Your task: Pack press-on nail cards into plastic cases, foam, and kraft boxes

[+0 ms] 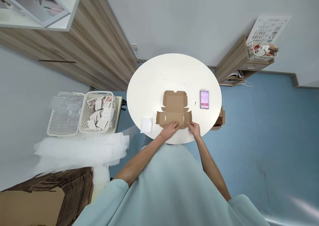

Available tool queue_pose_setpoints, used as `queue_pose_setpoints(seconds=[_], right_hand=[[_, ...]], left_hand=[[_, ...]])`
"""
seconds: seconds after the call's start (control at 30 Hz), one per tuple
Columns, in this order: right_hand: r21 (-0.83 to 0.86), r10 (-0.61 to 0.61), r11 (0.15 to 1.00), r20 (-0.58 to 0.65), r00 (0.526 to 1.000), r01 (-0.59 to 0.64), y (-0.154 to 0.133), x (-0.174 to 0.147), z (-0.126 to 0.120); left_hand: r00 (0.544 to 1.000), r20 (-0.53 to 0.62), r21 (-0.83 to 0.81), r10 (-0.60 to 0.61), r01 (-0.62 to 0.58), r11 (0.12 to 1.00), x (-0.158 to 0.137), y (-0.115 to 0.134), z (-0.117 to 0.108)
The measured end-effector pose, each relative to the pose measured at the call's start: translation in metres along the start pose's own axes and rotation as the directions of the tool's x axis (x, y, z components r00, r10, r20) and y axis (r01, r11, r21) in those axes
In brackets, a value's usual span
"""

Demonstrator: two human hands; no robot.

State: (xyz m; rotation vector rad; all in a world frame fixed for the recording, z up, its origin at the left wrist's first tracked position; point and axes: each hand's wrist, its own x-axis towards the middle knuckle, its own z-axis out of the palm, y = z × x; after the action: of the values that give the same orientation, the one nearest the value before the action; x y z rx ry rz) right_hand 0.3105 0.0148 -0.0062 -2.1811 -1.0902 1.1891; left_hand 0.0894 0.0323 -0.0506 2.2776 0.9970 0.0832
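Note:
An unfolded brown cardboard box (175,103) lies on the white oval table (147,76), its side flaps spread out. My left hand (170,129) rests with its fingers flat on the near edge of the cardboard. At the near right corner, my right hand (194,129) pinches a small flap between thumb and fingers. A white padded packet (147,125) lies to the left of the box. To the right of it is a phone (204,99) with a lit pink screen.
White baskets (112,114) stand left of the table, one filled with small white packets. Below them are rolls of white wrap (82,149) and stacked flat cardboard (30,206). Folded boxes (220,119) sit beyond the table's right edge. A wooden cabinet (231,63) stands against the back wall.

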Motion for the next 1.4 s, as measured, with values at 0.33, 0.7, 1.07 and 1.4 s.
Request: queue_pose_setpoints(seconds=[0.33,0.7,1.07,1.4], right_hand=[[-0.309,-0.333,0.897,-0.002,0.943,0.316,-0.063,0.020,0.001],[-0.460,-0.169,0.860,0.153,0.974,0.221,-0.099,0.069,0.040],[-0.361,-0.269,0.860,0.282,0.921,0.361,-0.066,0.054,0.030],[-0.383,-0.226,0.823,0.455,0.861,0.418,-0.038,0.029,0.019]], left_hand=[[0.962,-0.156,-0.143,-0.223,0.202,0.969,-0.043,-0.037,-0.020],[0.949,-0.090,-0.168,-0.302,0.285,0.944,-0.050,-0.058,-0.045],[0.875,-0.170,-0.194,-0.452,0.420,0.886,-0.039,-0.044,-0.051],[0.751,-0.173,-0.328,-0.637,0.566,0.756,-0.037,-0.032,-0.059]])
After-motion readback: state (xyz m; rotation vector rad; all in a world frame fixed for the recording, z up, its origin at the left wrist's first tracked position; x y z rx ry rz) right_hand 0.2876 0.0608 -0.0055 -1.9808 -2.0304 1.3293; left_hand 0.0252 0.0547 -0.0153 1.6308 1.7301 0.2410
